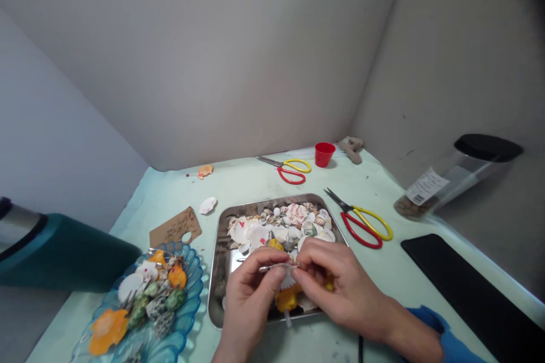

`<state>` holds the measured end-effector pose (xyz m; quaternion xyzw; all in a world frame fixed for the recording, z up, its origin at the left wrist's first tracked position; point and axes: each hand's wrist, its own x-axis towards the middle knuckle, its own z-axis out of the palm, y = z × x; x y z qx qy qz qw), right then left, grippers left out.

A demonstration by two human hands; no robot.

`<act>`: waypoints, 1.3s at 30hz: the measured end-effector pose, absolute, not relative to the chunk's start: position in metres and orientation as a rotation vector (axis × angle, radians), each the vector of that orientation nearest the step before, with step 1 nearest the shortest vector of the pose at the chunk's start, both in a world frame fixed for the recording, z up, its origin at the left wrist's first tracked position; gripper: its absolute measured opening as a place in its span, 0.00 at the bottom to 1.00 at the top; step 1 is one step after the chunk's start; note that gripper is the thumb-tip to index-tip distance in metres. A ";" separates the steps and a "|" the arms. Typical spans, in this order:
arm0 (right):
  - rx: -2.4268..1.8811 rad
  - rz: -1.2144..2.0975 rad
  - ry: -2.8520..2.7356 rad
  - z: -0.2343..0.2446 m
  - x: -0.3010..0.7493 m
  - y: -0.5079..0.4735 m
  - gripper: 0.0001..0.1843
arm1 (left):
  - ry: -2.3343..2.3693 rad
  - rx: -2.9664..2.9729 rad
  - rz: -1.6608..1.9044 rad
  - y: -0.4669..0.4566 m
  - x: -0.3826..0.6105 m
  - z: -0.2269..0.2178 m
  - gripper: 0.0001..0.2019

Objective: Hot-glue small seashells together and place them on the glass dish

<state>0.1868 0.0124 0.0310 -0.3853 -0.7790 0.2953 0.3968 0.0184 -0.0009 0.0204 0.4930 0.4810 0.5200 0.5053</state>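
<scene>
Over the near part of a metal tray (214,278), my left hand (254,295) pinches a thin, shiny silvery strip (272,267) between thumb and fingertips. My right hand (340,281) is closed in a pinch at the strip's right end; its fingertips partly hide what they grip. I cannot tell exactly what the strip is. Many seashells (293,215), mostly white, some spotted or reddish, fill the tray beyond my hands. Below my fingers is a yellow piece (286,299), with a small clear tip sticking over the tray's near rim.
A blue scalloped dish (193,289) of shells and a green bottle (72,252) stand left. Two pairs of scissors (361,229) (293,170), a red cup (325,154), a brown card (175,228), a lidded clear jar (451,178) and a black slab (464,295) surround the tray.
</scene>
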 end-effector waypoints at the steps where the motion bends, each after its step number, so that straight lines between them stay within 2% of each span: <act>1: -0.983 0.746 -1.965 0.032 0.187 0.012 0.09 | 1.148 1.165 1.248 -0.001 0.018 0.020 0.06; 7: -1.057 0.765 -1.926 0.032 0.186 0.013 0.12 | 1.071 0.979 1.183 -0.001 0.022 0.020 0.12; 12: -1.074 0.796 -1.934 0.029 0.188 0.013 0.12 | 1.110 0.876 1.304 -0.001 0.025 0.017 0.09; 21: -1.013 0.757 -1.876 0.028 0.190 0.017 0.10 | 1.220 0.893 1.353 0.000 0.028 0.019 0.11; 39: -0.964 0.747 -1.925 0.031 0.191 0.016 0.12 | 1.198 1.090 1.275 -0.004 0.020 0.020 0.08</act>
